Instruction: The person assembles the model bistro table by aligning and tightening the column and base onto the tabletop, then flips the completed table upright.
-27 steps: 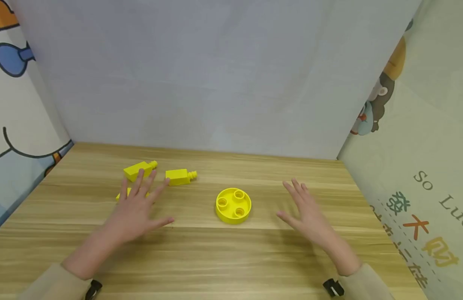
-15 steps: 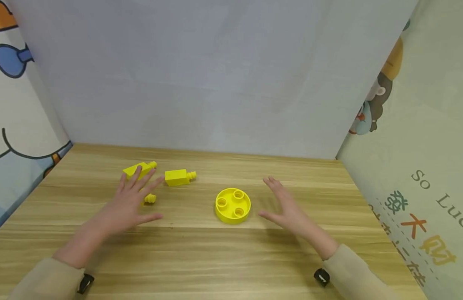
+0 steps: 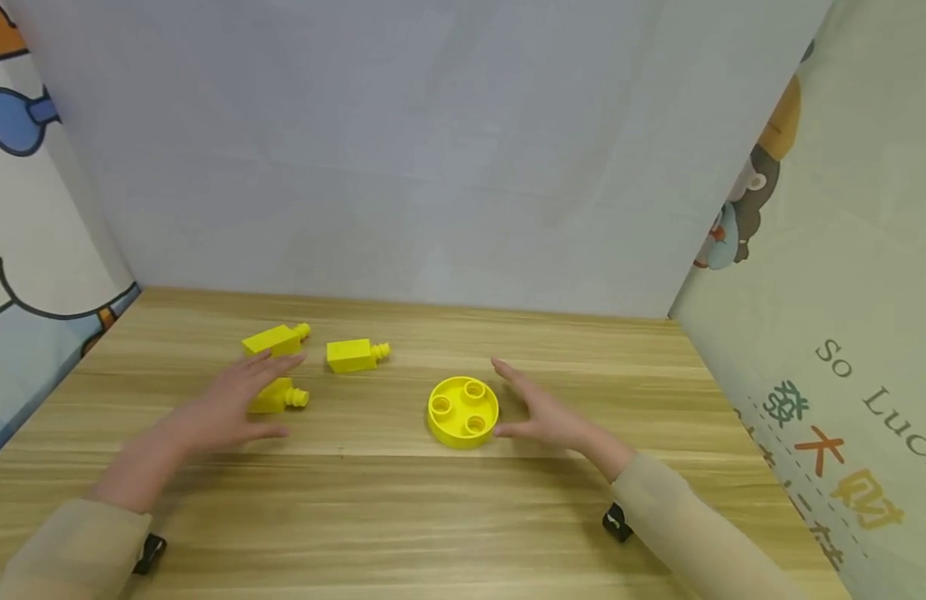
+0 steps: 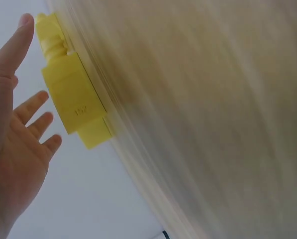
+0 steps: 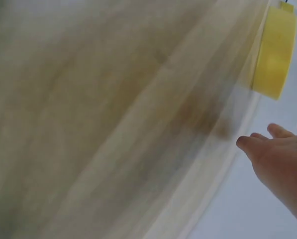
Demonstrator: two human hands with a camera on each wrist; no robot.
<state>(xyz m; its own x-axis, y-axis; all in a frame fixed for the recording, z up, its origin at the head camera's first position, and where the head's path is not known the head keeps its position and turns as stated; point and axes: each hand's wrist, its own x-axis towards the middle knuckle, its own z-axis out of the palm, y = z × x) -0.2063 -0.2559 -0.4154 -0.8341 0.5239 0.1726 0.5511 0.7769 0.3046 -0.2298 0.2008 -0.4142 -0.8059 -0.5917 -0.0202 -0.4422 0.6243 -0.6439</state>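
A round yellow disc-shaped base (image 3: 463,412) with three raised threaded-looking sockets lies on the wooden table. My right hand (image 3: 541,417) is just right of it, thumb and fingers spread apart, fingertips close to its rim. Over on the left, my left hand (image 3: 226,404) hovers with thumb and fingers apart beside a yellow block with a ridged peg (image 3: 277,397), partly covering it. In the left wrist view that block (image 4: 73,92) stands in front of the palm, and nothing is gripped. Two similar blocks lie behind: one at far left (image 3: 275,340), one nearer the middle (image 3: 352,356).
The wooden table (image 3: 402,525) meets a pale grey backdrop (image 3: 402,167) at its far edge. Printed cloth panels with cartoon figures stand at the left (image 3: 65,192) and right (image 3: 838,250).
My right hand has moved left to the round base. The left hand has drawn slightly left and down, uncovering more of the nearest block's peg. The yellow pieces stay put.
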